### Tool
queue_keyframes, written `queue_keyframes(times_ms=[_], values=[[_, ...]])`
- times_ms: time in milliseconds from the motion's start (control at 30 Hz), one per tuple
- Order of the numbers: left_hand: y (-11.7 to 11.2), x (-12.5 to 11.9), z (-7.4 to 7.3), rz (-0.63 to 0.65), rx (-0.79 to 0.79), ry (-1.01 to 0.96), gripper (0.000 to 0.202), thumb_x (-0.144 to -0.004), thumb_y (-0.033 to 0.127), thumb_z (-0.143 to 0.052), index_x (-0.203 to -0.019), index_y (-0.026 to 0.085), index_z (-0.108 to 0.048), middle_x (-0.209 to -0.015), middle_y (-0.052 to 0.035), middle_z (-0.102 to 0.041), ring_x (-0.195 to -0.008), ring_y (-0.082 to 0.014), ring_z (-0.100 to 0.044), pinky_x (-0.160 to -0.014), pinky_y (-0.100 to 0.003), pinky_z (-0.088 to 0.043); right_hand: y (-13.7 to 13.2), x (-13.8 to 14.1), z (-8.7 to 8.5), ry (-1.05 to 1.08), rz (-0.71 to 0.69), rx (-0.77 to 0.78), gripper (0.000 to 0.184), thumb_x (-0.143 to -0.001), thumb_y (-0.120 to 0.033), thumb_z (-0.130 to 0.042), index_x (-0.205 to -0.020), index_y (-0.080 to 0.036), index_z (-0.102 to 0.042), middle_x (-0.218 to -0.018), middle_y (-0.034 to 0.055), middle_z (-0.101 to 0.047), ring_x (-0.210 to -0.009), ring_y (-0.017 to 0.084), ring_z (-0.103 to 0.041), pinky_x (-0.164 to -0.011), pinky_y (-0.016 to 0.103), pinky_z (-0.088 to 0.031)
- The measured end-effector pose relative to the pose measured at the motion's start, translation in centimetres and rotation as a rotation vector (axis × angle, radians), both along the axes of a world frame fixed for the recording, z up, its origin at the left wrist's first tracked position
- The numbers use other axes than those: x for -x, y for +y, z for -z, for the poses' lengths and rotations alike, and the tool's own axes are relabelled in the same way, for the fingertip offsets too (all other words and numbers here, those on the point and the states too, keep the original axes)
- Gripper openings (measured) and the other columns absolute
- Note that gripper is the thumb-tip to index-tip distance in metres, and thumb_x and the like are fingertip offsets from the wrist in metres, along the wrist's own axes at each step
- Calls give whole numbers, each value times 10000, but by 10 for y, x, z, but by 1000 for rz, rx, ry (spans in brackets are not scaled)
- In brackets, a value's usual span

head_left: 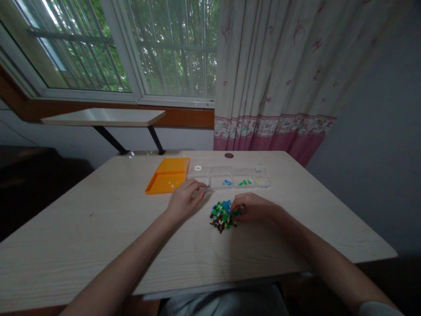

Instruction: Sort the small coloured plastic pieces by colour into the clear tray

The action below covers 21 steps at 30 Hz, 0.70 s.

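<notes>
A heap of tiny building bricks point(219, 215) in green, blue, brown and cream lies on the table. My right hand point(251, 207) is at the heap's right side, its fingers bent and closed among the bricks; what they pinch is hidden. Just behind the heap stands a clear compartment tray point(233, 176). Blue bricks point(226, 182), green bricks point(245, 182) and a yellow brick point(258, 180) lie in separate front compartments. My left hand point(187, 196) is by the tray's front left corner, thumb and forefinger drawn together, with something too small to name at the tips.
An orange tray point(167, 174) with a few pale pieces in its front part stands left of the clear tray. Behind, a raised shelf point(108, 116) stands on dark legs at the table's point(98, 228) back left. A curtain point(263, 87) hangs past the back edge.
</notes>
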<state>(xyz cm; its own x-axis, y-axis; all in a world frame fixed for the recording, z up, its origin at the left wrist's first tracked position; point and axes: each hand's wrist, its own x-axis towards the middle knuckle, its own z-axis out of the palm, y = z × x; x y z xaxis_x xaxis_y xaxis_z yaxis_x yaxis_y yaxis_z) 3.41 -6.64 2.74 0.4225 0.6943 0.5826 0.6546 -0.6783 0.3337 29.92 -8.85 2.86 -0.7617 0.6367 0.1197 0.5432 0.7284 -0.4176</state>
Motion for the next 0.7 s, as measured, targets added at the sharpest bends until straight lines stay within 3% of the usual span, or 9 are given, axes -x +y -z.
queue_keyframes(times_ms=[300, 500, 600, 700], values=[[20, 15, 8, -298, 97, 9, 227, -802, 344, -486, -887, 195, -634, -849, -43, -628, -750, -170, -573, -662, -264, -435, 3, 0, 2, 22, -1, 15, 142, -725, -201, -594, -850, -198, -662, -792, 11, -628, -713, 113, -573, -667, 201, -420], [30, 21, 12, -424, 179, 44, 270, -796, 347, -477, -943, 177, -627, -886, -55, -619, -817, -194, -579, -713, -281, -439, 5, 2, 5, 109, 134, -25, 126, -759, -260, -586, -839, -182, -644, -729, 14, -587, -659, 111, -524, -613, 205, -392], [30, 21, 13, -384, 172, 31, 299, -795, 342, -479, -1002, 164, -602, -905, -64, -609, -810, -192, -575, -721, -289, -446, 5, 7, 7, 206, 230, -13, 123, -749, -278, -597, -804, -180, -649, -674, 3, -551, -603, 98, -488, -564, 199, -364], [19, 13, 10, -159, 155, 29, 237, -809, 319, -476, -947, 180, -609, -898, -52, -595, -803, -166, -566, -718, -269, -449, 5, 17, 13, 342, 348, 39, 144, -726, -303, -612, -760, -169, -652, -631, -8, -522, -557, 87, -447, -519, 198, -334]])
